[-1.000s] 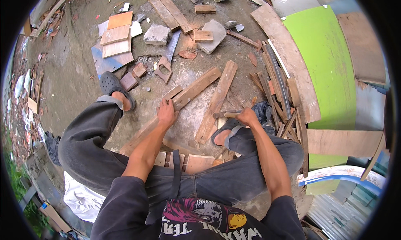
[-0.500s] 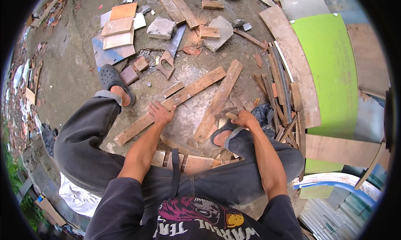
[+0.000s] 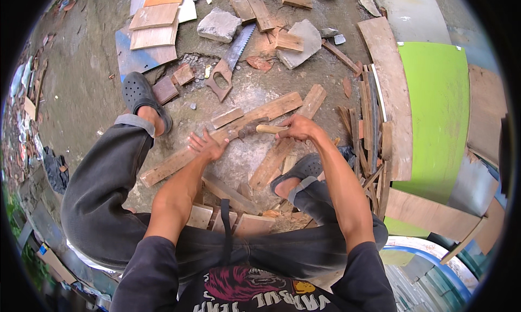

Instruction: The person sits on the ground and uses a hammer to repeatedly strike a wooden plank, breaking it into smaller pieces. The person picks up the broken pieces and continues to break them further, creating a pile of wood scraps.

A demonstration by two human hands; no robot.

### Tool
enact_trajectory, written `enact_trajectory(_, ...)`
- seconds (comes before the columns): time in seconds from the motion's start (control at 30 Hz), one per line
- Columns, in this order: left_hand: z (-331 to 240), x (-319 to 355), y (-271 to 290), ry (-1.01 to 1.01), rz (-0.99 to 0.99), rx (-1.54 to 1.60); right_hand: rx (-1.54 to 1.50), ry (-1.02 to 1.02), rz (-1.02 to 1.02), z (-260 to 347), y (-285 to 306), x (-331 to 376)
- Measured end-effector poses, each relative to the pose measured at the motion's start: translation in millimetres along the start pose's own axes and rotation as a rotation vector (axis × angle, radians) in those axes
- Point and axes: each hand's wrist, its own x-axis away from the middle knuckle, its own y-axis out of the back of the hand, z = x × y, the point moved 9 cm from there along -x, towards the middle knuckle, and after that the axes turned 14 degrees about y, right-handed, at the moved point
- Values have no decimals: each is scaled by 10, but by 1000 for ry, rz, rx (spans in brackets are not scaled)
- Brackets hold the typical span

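Daylight, even and diffuse; shadows soft, faint around the left hand point(image 3: 209, 147). Plank point(image 3: 230, 130) beneath it reads sharp. Well right of the right hand point(image 3: 297, 128), green panel point(image 3: 436, 114) bright, its edges bowed by fisheye. Far left of both hands, litter point(image 3: 20, 86) smeared; rim falls to black.

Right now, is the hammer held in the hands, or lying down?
Held: the right hand grips the hammer by its handle. Whether its head touches the plank below, I cannot tell.
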Motion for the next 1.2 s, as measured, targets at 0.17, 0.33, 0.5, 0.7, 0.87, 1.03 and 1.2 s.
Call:
enact_trajectory(0.17, 17, 1, 14, 11, 37, -11, 52, -51, 61, -22, 344, -181)
enact_trajectory(0.33, 8, 1, 11, 1, 50, -9, 183, -96, 85, 25, 502, -156)
enact_trajectory(0.5, -5, 9, 11, -4, 52, -15, 686, -6, -22, 412, 165, -199)
enact_trajectory(0.7, -3, 21, 25, 5, 42, -18, 758, -58, -192, 810, -285, -20)
enact_trajectory(0.87, -15, -7, 7, 0, 39, -10, 665, -63, -314, 614, -484, 188)
enact_trajectory(1.03, -9, -33, -6, -16, 46, 1, 571, -38, -235, 401, -170, 191)
enact_trajectory(1.2, -8, -13, 1, 0, 60, -17, 484, -35, -84, 301, 36, -1)
